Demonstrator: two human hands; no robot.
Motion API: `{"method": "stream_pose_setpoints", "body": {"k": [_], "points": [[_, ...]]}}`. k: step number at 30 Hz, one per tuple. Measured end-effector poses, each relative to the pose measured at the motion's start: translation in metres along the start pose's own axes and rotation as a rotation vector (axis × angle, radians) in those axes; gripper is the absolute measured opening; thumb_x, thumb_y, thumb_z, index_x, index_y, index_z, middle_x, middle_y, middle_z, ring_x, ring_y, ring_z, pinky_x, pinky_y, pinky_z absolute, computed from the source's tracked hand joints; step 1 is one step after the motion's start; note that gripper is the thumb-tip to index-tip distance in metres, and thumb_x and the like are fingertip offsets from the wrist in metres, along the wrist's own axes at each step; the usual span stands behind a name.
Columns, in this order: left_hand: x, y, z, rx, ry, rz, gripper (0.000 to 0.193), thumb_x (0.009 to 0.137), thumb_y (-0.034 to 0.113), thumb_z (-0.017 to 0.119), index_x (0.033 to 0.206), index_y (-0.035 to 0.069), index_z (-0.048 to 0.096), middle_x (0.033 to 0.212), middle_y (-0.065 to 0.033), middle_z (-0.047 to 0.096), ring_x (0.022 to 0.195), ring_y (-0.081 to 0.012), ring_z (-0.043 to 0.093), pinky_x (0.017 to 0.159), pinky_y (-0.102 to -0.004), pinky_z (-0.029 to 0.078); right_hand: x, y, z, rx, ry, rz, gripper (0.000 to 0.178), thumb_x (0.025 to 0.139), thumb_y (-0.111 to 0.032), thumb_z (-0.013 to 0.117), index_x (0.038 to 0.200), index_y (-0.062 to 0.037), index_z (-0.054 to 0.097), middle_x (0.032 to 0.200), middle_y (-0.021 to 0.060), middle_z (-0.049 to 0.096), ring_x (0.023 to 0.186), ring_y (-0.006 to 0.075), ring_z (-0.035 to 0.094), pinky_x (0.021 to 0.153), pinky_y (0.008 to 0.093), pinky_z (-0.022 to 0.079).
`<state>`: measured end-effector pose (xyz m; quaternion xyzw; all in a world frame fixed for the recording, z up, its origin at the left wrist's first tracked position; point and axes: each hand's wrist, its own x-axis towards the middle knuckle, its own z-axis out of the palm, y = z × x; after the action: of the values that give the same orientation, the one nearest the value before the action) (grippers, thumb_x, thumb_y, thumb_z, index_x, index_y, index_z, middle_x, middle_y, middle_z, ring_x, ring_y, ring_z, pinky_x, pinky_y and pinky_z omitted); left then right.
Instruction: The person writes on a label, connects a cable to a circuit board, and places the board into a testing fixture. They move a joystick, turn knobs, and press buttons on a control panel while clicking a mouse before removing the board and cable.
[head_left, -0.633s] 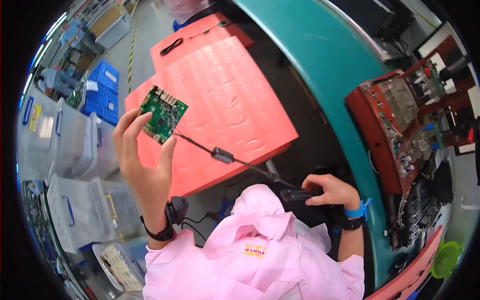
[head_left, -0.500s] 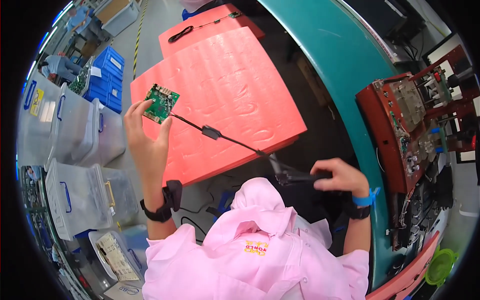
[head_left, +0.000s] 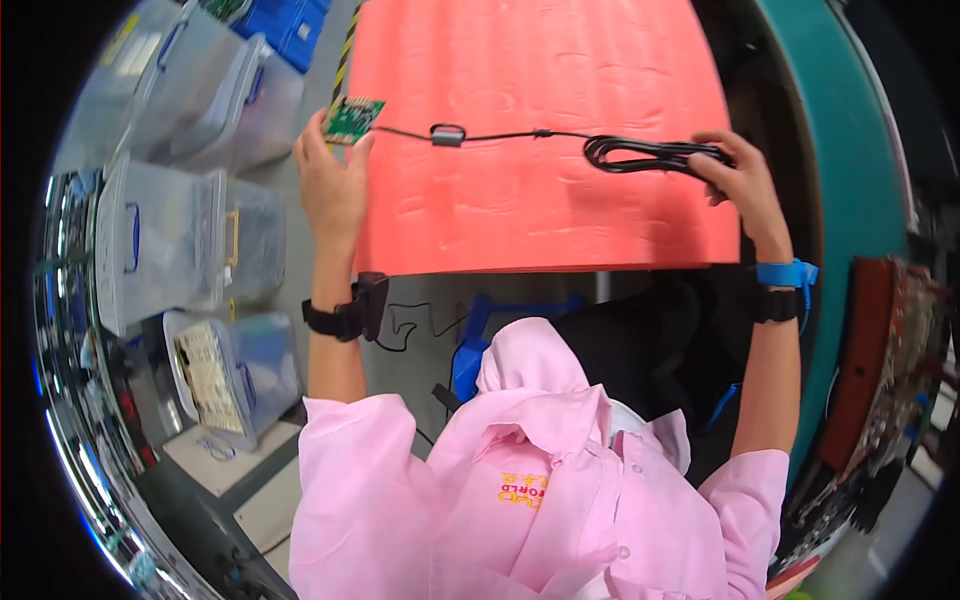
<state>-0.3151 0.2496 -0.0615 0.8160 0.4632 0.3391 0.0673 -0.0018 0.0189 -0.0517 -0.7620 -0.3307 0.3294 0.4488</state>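
At the far left, clear plastic lidded bins stand apart from the left hand, out beyond its outer side. That hand grasps a small, square green circuit board by its edges, fingers on the left side and thumb at the lower right, so the board sits just beyond the fingertips, above the left edge of a broad coral-pink foam sheet.

From the board, a thin black cable leads away to the right of the left hand, through a short grey cylindrical cable bead near the thumb. In the last picture it sloped down toward the right hand; now it runs almost level between the two hands, across the foam.

The clearest change is at the right hand: it was low, off the foam and near the body, and is now raised to the foam's right side, nearly in line with the left. Its fingers are closed around the right end of a looped black cable coil, which extends leftward from the grip. For the handling, this puts board, bead and coil all over the foam together, spread out and easily seen. Whether the coil touches the foam I cannot tell. Beyond the right hand, farther right, runs a green bench.
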Motion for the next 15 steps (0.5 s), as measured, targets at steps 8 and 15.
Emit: {"method": "stream_pose_setpoints", "body": {"k": [8, 15], "points": [[-0.007, -0.040, 0.041, 0.029, -0.098, 0.023, 0.048, 0.075, 0.025, 0.062, 0.114, 0.005, 0.043, 0.108, -0.0163, 0.046, 0.102, -0.0319, 0.045, 0.083, -0.0377, 0.039, 0.076, 0.030, 0.001, -0.056, 0.028, -0.164, 0.027, 0.079, -0.008, 0.057, 0.106, -0.0048, 0.056, 0.083, 0.0015, 0.058, 0.071, 0.0074, 0.054, 0.059, 0.0188, 0.045], [-0.004, -0.035, 0.034, 0.203, -0.277, 0.018, 0.043, 0.071, 0.023, 0.062, 0.109, 0.008, 0.047, 0.104, -0.0130, 0.049, 0.097, -0.0303, 0.049, 0.078, -0.0382, 0.043, 0.068, 0.024, 0.016, -0.742, -0.006, -0.597, 0.039, 0.072, -0.001, 0.060, 0.111, -0.0054, 0.053, 0.104, 0.0086, 0.056, 0.100, 0.0210, 0.050, 0.080, 0.0294, 0.042]]}}
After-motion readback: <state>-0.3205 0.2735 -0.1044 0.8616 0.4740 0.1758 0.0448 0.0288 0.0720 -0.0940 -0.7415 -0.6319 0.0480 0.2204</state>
